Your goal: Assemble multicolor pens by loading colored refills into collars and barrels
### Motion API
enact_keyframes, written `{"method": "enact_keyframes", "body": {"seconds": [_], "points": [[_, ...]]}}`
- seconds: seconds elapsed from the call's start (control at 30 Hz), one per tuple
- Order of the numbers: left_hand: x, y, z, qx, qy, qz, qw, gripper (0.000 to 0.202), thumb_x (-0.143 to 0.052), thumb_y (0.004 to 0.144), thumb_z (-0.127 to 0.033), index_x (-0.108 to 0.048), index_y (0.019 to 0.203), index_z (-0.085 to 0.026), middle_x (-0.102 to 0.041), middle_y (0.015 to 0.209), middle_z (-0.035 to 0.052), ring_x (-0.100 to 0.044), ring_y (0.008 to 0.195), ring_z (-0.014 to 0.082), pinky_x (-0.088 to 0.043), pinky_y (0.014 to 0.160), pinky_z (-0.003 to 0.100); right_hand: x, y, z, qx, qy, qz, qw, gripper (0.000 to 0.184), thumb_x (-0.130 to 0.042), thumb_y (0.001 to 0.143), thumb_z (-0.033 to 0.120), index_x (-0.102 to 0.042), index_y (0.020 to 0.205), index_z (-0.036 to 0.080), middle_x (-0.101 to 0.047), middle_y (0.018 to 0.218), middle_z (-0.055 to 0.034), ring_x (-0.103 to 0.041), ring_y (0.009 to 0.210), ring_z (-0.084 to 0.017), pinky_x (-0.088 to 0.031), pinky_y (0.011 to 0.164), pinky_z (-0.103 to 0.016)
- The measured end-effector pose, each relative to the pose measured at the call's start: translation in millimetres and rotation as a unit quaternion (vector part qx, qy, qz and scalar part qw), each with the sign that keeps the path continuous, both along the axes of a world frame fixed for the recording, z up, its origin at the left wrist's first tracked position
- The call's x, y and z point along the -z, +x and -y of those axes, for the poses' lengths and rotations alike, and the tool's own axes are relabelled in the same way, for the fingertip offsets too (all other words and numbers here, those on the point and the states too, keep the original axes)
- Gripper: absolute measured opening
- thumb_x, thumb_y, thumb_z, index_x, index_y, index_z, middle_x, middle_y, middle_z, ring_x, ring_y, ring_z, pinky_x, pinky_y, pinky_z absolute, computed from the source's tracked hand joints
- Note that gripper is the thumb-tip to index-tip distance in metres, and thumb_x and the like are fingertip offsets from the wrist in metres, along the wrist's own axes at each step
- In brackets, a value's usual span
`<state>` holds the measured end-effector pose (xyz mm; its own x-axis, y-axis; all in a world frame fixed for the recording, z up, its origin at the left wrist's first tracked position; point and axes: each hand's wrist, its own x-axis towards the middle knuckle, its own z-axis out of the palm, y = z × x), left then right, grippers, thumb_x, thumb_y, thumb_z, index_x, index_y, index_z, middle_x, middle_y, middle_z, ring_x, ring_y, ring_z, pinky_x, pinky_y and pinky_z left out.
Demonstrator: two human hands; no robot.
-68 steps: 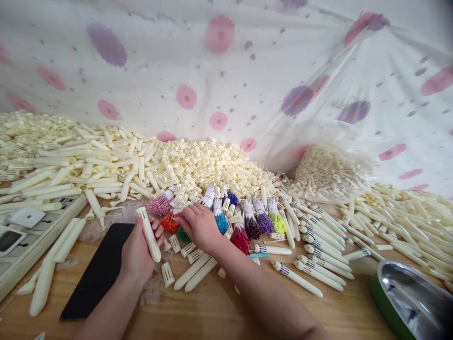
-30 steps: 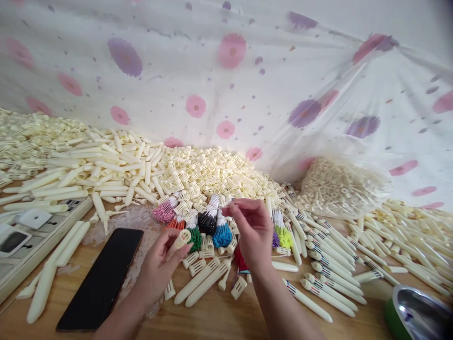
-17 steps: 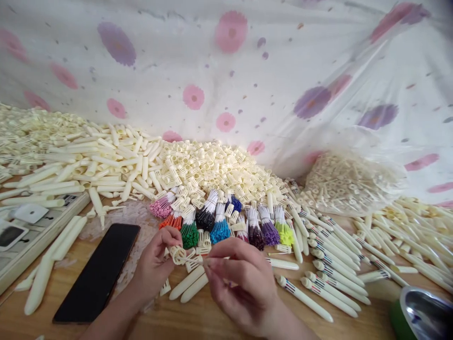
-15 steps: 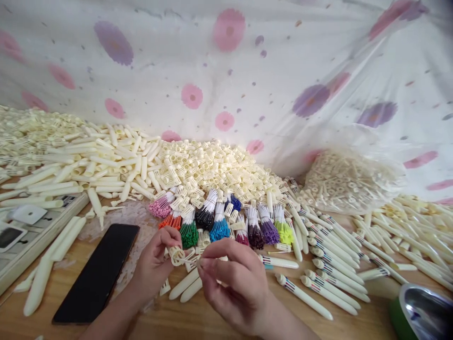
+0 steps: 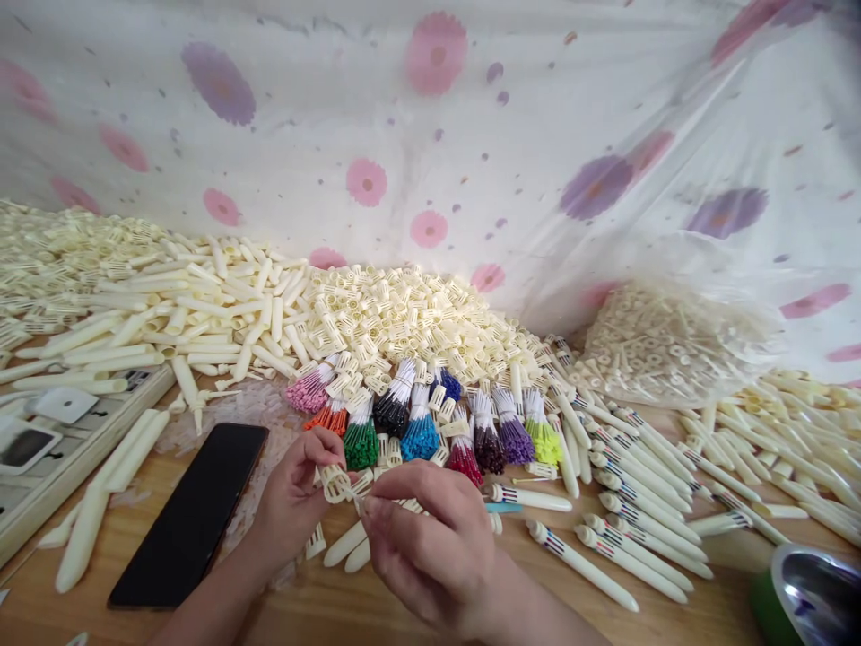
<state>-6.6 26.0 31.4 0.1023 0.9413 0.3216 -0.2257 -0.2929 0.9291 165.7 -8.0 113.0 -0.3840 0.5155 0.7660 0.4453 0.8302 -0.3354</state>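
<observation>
Lying heaped at the far left of the tabletop (image 5: 336, 610), cream barrels (image 5: 134, 314) sit beside a dark phone (image 5: 188, 511). The left hand (image 5: 292, 502) grips a slotted cream holder (image 5: 334, 483) in its fingers just above the wood, open end turned rightward, probably to face the other hand. The right hand (image 5: 423, 547) meets it, fingers pinched on what seems a thin refill (image 5: 356, 504) — too small to be sure. Behind them, refill bundles (image 5: 421, 435) fan out sorted by colour — close at hand. Further right lie striped pens (image 5: 625, 502) in a row and a green-rimmed bowl (image 5: 807, 592).
</observation>
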Motion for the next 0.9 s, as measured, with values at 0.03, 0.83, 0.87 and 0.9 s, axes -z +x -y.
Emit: {"method": "enact_keyframes", "body": {"seconds": [0.03, 0.83, 0.87, 0.9], "points": [[-0.6, 0.3, -0.1, -0.004, 0.0, -0.003, 1.0, 0.027, -0.068, 0.061, 0.0, -0.056, 0.07, -0.023, -0.056, 0.072, -0.0035, -0.055, 0.063, 0.013, -0.047, 0.056, 0.022, 1.9, -1.5, -0.4, -0.003, -0.001, 0.001, 1.0, 0.009, -0.049, 0.086, 0.012, -0.054, 0.092, 0.016, -0.064, 0.082, -0.0069, -0.058, 0.068, -0.012, -0.049, 0.057, -0.022], [-13.3, -7.1, -2.3, 0.013, -0.144, -0.222, 0.964, 0.012, -0.068, 0.07, -0.025, -0.057, 0.074, -0.021, -0.058, 0.069, -0.0036, -0.057, 0.068, 0.0174, -0.045, 0.064, 0.027, 35.5, -1.5, -38.7, -0.034, -0.331, -0.011, 0.943, 0.021, -0.05, 0.09, 0.028, -0.06, 0.076, 0.016, -0.06, 0.069, -0.0013, -0.053, 0.062, -0.011, -0.041, 0.057, -0.021], [-16.2, -8.4, -2.3, 0.036, -0.157, -0.235, 0.959, 0.011, -0.067, 0.071, -0.027, -0.058, 0.075, -0.021, -0.059, 0.07, -0.0033, -0.057, 0.068, 0.0176, -0.045, 0.063, 0.028, 34.4, 0.5, -40.7, -0.043, -0.367, -0.016, 0.929, 0.021, -0.05, 0.09, 0.028, -0.06, 0.075, 0.016, -0.059, 0.067, -0.0005, -0.053, 0.061, -0.011, -0.041, 0.057, -0.02], [-18.7, -9.6, -2.4, 0.051, -0.166, -0.242, 0.955, 0.011, -0.066, 0.073, -0.028, -0.058, 0.076, -0.021, -0.06, 0.071, -0.0026, -0.057, 0.068, 0.0179, -0.045, 0.064, 0.028, 33.4, 2.3, -42.6, -0.052, -0.4, -0.023, 0.915, 0.022, -0.051, 0.09, 0.028, -0.06, 0.075, 0.015, -0.059, 0.066, 0.0001, -0.052, 0.06, -0.01, -0.041, 0.057, -0.02]]}}
